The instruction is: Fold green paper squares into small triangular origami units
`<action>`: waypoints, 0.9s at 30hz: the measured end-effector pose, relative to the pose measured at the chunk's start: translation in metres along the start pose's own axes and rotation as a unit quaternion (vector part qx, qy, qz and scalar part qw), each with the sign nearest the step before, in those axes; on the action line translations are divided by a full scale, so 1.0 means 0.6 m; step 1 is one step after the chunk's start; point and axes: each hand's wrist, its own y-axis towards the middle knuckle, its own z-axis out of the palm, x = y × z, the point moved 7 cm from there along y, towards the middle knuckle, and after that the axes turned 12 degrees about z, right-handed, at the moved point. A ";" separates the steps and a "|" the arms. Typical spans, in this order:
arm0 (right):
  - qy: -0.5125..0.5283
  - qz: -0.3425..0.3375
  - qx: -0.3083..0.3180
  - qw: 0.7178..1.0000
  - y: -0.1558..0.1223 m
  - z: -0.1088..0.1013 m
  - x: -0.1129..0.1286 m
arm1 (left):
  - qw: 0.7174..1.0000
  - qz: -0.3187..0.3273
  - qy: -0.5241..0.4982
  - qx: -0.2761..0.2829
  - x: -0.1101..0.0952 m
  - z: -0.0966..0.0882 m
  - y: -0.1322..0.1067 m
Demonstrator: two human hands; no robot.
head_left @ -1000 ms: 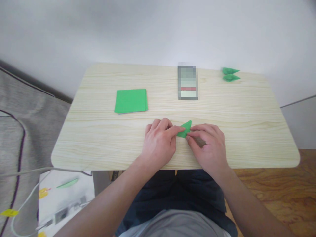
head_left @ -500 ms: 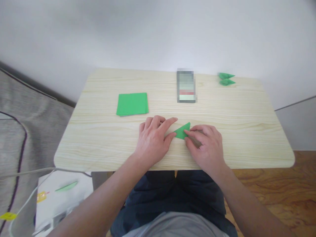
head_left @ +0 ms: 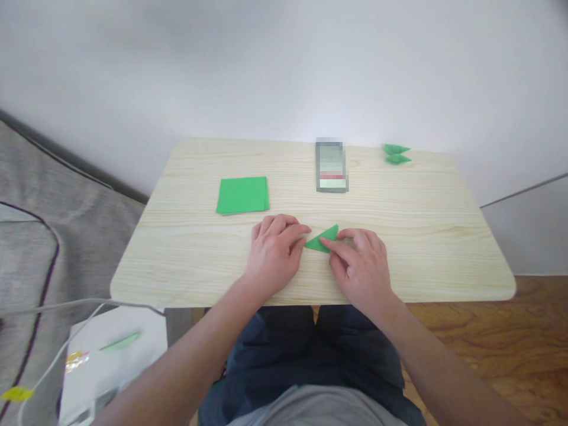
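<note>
A small green paper (head_left: 316,243), folded into a triangle, lies on the table between my hands. My right hand (head_left: 361,257) has its index finger pressed on the paper's face, with the thumb at the lower edge and other fingers behind the right side. Beside the left tip is my left hand (head_left: 276,251), its index finger and thumb apart. Whether that thumb touches the tip I cannot tell.
A stack of green paper sheets (head_left: 242,195) lies back left. A blurred phone (head_left: 331,166) sits at the back middle. Two folded green paper pieces (head_left: 397,159) rest back right. Below left, a white surface (head_left: 146,331) holds a green strip (head_left: 120,342); a cable (head_left: 84,302) crosses nearby.
My left thumb has drawn back from the paper's left corner. My right index finger has shifted left over the paper. The view has tilted slightly.
</note>
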 end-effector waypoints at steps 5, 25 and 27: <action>0.006 -0.005 0.005 1.000 0.006 0.001 -0.005 | 1.000 -0.009 -0.014 -0.021 0.005 -0.005 -0.003; 0.040 -0.026 0.021 0.999 0.022 0.002 -0.021 | 0.999 0.023 -0.008 0.024 -0.024 0.003 0.003; 0.044 -0.029 0.016 0.998 0.022 0.002 -0.021 | 0.999 0.024 -0.010 0.025 -0.024 0.003 0.002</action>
